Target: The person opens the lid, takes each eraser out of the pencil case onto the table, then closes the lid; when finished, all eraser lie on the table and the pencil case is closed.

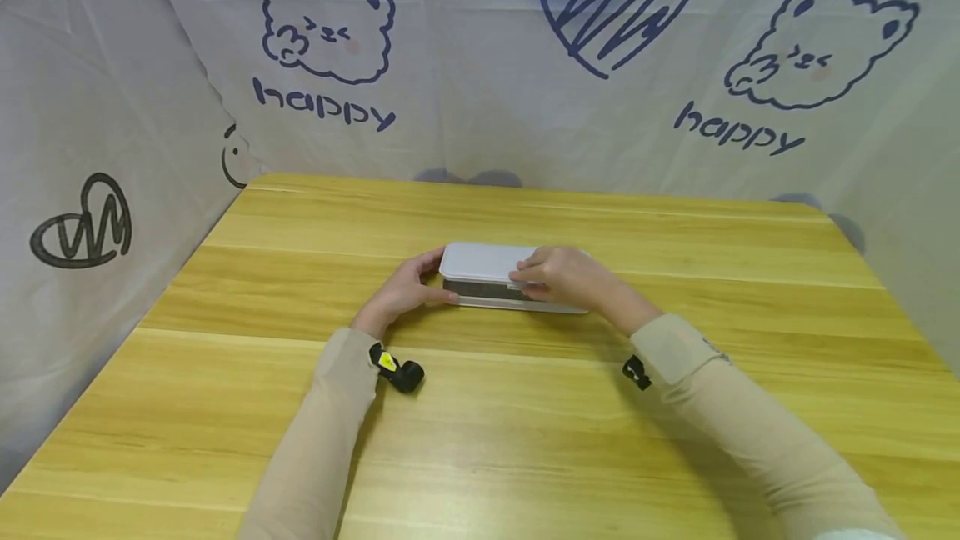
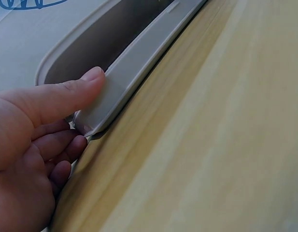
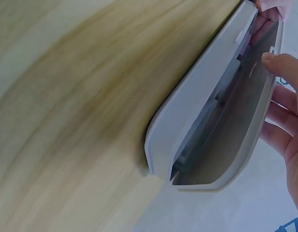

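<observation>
A long white case (image 1: 474,302) with rounded corners lies on the wooden table, its lid (image 1: 483,262) partly raised along the front. My left hand (image 1: 405,286) holds the left end of the base. In the left wrist view its thumb (image 2: 76,92) presses the rim while the other fingers curl at the end wall. My right hand (image 1: 572,275) pinches the lid's front edge. In the right wrist view the thumb (image 3: 279,65) lies by a small tab on that edge, with fingers on the lid's outer face. Dim shapes show inside the case, too shadowed to name.
The yellow wood-grain table (image 1: 495,440) spreads around the case. White cloth (image 1: 480,107) with drawn bears, hearts and lettering hangs behind and at the sides. A small black camera (image 1: 405,375) is strapped at the left wrist, and another black mount (image 1: 636,372) at the right.
</observation>
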The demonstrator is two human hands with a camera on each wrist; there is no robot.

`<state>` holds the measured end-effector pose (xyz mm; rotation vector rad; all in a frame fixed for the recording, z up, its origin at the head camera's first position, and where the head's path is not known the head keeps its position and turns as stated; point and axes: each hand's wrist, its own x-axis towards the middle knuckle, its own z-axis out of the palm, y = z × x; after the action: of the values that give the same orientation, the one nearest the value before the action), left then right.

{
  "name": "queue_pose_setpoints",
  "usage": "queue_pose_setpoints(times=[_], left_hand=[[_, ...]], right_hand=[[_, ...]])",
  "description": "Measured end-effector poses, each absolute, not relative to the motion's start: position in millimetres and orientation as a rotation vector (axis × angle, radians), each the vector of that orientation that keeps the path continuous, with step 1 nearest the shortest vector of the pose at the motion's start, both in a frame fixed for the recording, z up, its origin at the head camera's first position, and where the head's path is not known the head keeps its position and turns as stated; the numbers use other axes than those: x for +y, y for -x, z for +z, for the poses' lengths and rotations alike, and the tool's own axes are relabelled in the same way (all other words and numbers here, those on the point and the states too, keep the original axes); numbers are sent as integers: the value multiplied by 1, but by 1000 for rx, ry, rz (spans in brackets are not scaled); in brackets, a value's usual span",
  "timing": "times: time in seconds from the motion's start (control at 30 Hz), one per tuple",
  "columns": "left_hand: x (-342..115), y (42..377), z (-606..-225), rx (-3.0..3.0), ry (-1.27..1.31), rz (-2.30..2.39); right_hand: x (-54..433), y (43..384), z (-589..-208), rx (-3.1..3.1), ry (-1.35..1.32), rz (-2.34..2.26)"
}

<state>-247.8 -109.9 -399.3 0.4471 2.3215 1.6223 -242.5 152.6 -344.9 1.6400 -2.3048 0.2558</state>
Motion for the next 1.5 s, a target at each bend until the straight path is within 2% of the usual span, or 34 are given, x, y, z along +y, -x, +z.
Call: queue_pose_setpoints(times=[0.77, 1.5], left_hand=[[-112, 247, -400, 2325, -342, 1659], [-112, 248, -399, 2330, -424, 1671]], right_hand=[[156, 251, -335, -2192, -1561, 448], [154, 270, -332, -2050, -1318, 537]])
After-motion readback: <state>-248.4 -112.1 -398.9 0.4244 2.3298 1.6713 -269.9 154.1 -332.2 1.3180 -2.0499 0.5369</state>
